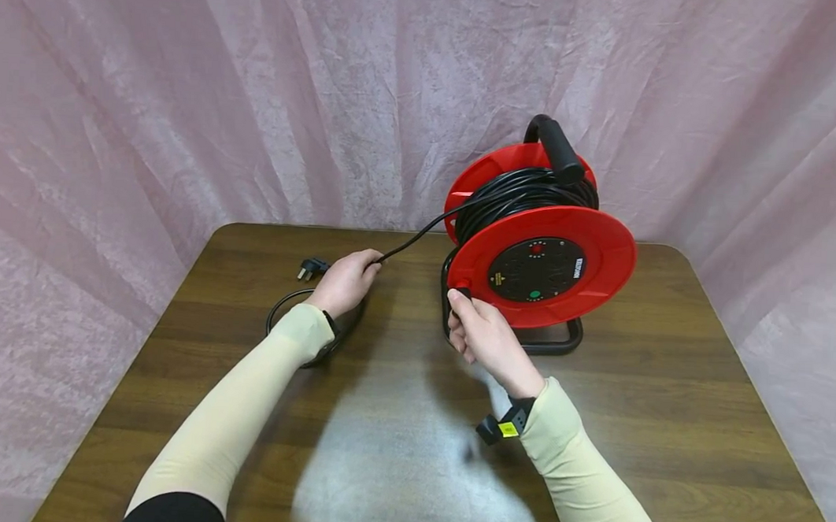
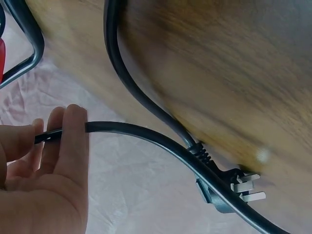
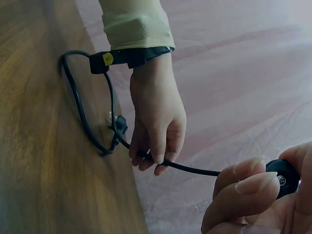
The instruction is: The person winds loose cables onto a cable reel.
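A red cable reel (image 1: pixel 605 275) with black cable wound on its drum stands on a black tubular frame (image 1: pixel 554 348) at the table's back right. My left hand (image 1: pixel 346 282) pinches the black cable (image 1: pixel 419 236) between thumb and fingers, left of the reel; the stretch to the drum looks taut. From that hand the cable's free end loops over the table to a three-pin plug (image 2: pixel 222 190). My right hand (image 1: pixel 488 336) grips a round black crank knob (image 3: pixel 284 178) at the lower left rim of the reel's front disc, thumb on one side, curled fingers on the other.
A black carrying handle (image 1: pixel 560 152) tops the reel. The brown wooden table (image 1: pixel 238 441) has a pink curtain (image 1: pixel 327 91) behind it and at its sides. Around my right wrist sits a strapped camera (image 1: pixel 505 425).
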A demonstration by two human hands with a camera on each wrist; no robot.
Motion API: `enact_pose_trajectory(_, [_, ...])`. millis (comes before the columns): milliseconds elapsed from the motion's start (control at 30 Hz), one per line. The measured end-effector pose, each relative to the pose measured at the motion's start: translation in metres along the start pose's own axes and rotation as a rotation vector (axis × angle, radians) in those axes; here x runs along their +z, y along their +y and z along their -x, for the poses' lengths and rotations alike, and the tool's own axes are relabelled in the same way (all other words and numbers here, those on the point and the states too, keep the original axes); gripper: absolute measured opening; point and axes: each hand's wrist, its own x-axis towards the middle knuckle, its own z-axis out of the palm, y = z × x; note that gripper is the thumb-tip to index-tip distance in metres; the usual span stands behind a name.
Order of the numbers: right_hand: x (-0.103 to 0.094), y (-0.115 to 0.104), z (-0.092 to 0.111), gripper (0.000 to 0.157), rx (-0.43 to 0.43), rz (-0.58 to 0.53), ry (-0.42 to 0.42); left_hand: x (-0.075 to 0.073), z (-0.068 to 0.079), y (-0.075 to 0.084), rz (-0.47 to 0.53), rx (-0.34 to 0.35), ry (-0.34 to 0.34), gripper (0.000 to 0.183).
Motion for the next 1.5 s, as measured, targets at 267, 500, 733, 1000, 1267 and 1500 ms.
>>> enact_pose_trajectory(267, [-0.003, -0.007, -0.002, 0.053, -0.019, -0.028, -0.017, -0.002, -0.001, 0.001, -0.003, 0.014, 0.036, 0.03])
enact_pose_trajectory(500, [-0.005, -0.01, -0.004, 0.057, -0.04, -0.046, -0.031, -0.001, -0.003, 0.003, -0.01, 0.032, 0.057, 0.03])
enact_pose_trajectory(733, [-0.004, -0.013, -0.005, 0.057, -0.044, -0.068, -0.045, -0.001, -0.002, 0.001, -0.016, 0.041, 0.037, 0.03])
enact_pose_trajectory(1000, [-0.005, -0.021, -0.006, 0.058, -0.066, -0.086, -0.027, -0.002, 0.0, -0.002, -0.023, 0.047, 0.026, 0.031])
enact_pose_trajectory(1267, [-0.01, -0.025, -0.007, 0.057, -0.08, -0.071, -0.044, -0.001, -0.002, 0.001, -0.032, 0.072, 0.032, 0.03])
enact_pose_trajectory(1500, [-0.016, -0.029, -0.007, 0.049, -0.077, -0.069, -0.051, -0.001, -0.002, 0.003, -0.03, 0.089, 0.037, 0.031])
